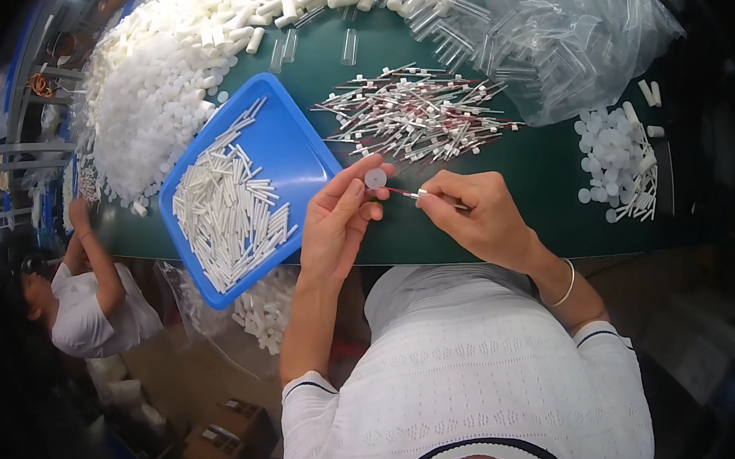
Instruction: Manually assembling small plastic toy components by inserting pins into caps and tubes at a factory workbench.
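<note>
Two bare hands meet over the near edge of the green table (553,171). Left hand (338,223) pinches a small white round cap (375,178) between thumb and fingertips. Right hand (477,212) is closed around a thin stick (406,194) with a red tip, which points at the cap and lies just beside it. Just beyond the hands lies a loose pile of similar sticks (415,112). Left of the hands sits a blue tray (292,150) holding white tubes (230,214). A heap of white caps (149,96) lies beyond the tray. Another person (86,294) is at lower left.
</note>
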{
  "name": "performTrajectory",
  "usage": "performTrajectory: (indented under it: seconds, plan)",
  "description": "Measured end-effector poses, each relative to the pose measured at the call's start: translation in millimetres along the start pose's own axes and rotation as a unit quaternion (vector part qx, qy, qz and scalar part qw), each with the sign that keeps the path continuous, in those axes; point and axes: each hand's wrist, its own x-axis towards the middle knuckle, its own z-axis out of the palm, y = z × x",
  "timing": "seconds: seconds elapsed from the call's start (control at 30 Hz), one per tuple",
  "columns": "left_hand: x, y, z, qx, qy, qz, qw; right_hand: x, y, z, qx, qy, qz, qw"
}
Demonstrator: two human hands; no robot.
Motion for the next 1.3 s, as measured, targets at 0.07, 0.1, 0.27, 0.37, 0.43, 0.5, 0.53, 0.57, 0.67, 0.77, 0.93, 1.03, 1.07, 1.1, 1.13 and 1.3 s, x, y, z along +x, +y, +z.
performTrajectory:
  seconds: [0.07, 0.1, 0.27, 0.37, 0.43, 0.5, 0.53, 0.57, 0.67, 0.77, 0.93, 1.03, 1.07, 1.1, 1.13, 1.3]
  plan:
    - [-3.4, -5.6, 1.3, 0.008, 0.008, 0.006, 1.000, -0.9, 3.3, 1.6, -0.027, 0.008, -0.017, 0.999]
    - [-4.7, -6.9, 1.3, 0.005, 0.006, 0.010, 1.000, 0.0, 4.1, 3.1, -0.038, 0.016, -0.028, 0.999]
    - [-6.7, -10.8, 0.3, 0.008, 0.014, 0.013, 1.000, 0.1, 6.1, 4.5, -0.069, 0.024, -0.033, 0.997]
    - [-6.7, -11.6, 0.7, 0.030, 0.033, 0.018, 0.999, 0.9, 7.1, 4.1, -0.079, 0.023, -0.037, 0.996]
    - [-5.8, -12.9, 0.5, 0.070, 0.036, 0.035, 0.996, 1.6, 6.8, 4.7, -0.084, 0.025, -0.036, 0.995]
    - [-6.8, -14.9, 0.0, 0.089, 0.027, 0.047, 0.995, 2.0, 4.2, 4.8, -0.090, 0.013, -0.024, 0.996]
    - [-7.2, -16.2, 0.2, 0.109, 0.018, 0.061, 0.992, 2.2, 3.7, 5.4, -0.096, 0.000, -0.013, 0.995]
    - [-7.0, -17.2, 1.6, 0.109, 0.017, 0.059, 0.992, 3.6, 3.2, 7.3, -0.096, 0.002, -0.011, 0.995]
    - [-6.0, -25.0, 6.8, 0.058, 0.014, 0.052, 0.997, 6.1, 6.1, 12.2, -0.076, 0.019, -0.068, 0.995]
    - [-4.8, -41.1, 7.5, -0.001, 0.023, 0.087, 0.996, 3.8, 17.6, 17.4, -0.072, 0.011, -0.080, 0.994]
    - [-7.1, -48.9, 13.2, 0.036, -0.001, 0.199, 0.979, -0.5, 20.4, 27.8, -0.034, 0.039, -0.106, 0.993]
    - [-12.7, -38.4, 12.0, 0.086, 0.012, 0.198, 0.976, 4.4, 20.5, 25.1, 0.185, -0.070, 0.076, 0.977]
    - [-13.6, -32.6, 9.9, 0.132, 0.022, 0.181, 0.974, 10.4, 27.8, 18.4, 0.161, -0.086, 0.009, 0.983]
    - [-12.2, -27.6, 7.4, 0.245, 0.027, 0.237, 0.940, 16.7, 27.5, 11.2, 0.148, -0.110, 0.005, 0.983]
    - [-13.4, -17.5, 8.8, 0.323, 0.003, 0.235, 0.917, 22.0, 25.6, 5.9, 0.136, -0.133, 0.000, 0.982]
    - [9.8, 61.3, -28.5, 0.580, 0.060, 0.192, 0.790, 24.2, 11.7, 0.4, 0.164, -0.234, 0.108, 0.952]
